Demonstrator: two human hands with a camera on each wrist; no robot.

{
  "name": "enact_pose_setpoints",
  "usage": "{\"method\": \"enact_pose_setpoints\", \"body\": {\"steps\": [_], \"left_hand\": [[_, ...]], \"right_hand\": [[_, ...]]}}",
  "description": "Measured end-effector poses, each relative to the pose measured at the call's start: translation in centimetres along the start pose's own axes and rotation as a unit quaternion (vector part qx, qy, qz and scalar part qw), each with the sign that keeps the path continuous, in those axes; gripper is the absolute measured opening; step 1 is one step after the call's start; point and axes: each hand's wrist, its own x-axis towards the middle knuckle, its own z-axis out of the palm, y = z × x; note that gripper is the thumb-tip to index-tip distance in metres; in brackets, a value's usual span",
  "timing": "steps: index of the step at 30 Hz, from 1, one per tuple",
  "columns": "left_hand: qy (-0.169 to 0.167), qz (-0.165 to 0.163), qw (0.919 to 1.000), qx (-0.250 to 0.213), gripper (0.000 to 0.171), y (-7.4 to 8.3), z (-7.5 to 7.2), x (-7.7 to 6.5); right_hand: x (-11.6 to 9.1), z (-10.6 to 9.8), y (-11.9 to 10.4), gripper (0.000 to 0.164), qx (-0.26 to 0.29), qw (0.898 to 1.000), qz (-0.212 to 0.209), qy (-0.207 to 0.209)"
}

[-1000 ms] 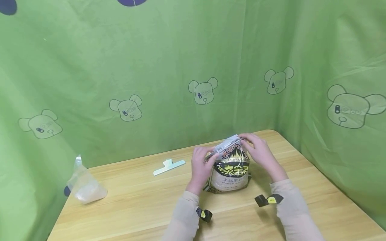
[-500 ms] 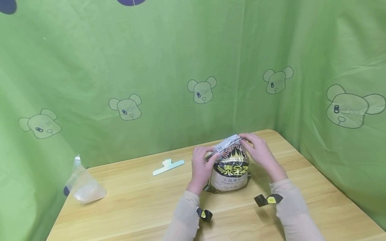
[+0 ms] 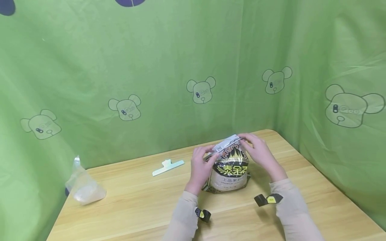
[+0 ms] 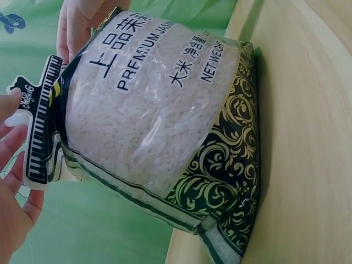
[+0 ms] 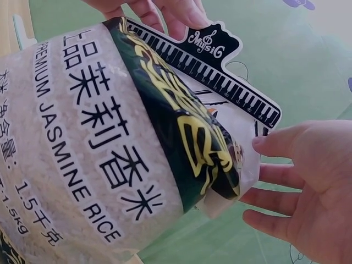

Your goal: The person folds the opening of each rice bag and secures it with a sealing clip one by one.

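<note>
A rice bag [image 3: 230, 179], clear plastic with black and gold print, stands upright on the table. Across its folded top sits a long bag clip [image 5: 212, 77] with a piano-key pattern and a black handle tab. My left hand [image 3: 201, 167] holds the clip at its left part, thumb by the tab in the left wrist view. At the opposite top corner my right hand [image 3: 259, 152] pinches the bag's edge close to the clip's end, with thumb on the near side and fingers behind, as the right wrist view shows. The bag's back is hidden.
A second clip [image 3: 168, 167], pale turquoise, lies on the wooden table [image 3: 135, 207] left of the rice bag. A clear plastic bag [image 3: 88, 192] with whitish contents stands near the left edge. Green curtain [image 3: 163, 60] hangs behind the table and along its sides.
</note>
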Motion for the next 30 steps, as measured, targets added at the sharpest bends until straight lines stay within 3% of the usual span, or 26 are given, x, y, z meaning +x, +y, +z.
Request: {"method": "enact_pose_setpoints", "body": {"steps": [10,18,22,30], "left_hand": [[-0.041,-0.052,0.9977,-0.013,0.033,0.0,-1.0,0.2],[-0.07,-0.044,0.9965,-0.012,0.035,-0.4,-2.3,0.8],[-0.065,-0.036,0.9972,-0.009,0.035,-0.8,-2.9,1.0],[-0.036,-0.057,0.9977,-0.001,0.035,-1.8,-4.4,1.2]], "right_hand": [[0.0,-0.3,0.0,0.038,0.0,1.0,-0.002,-0.007],[0.0,-0.5,0.0,0.04,-0.004,1.0,-0.003,-0.013],[0.0,-0.6,0.1,0.04,-0.004,1.0,-0.009,-0.01],[-0.1,-1.0,0.5,0.042,-0.011,1.0,-0.006,-0.006]]}}
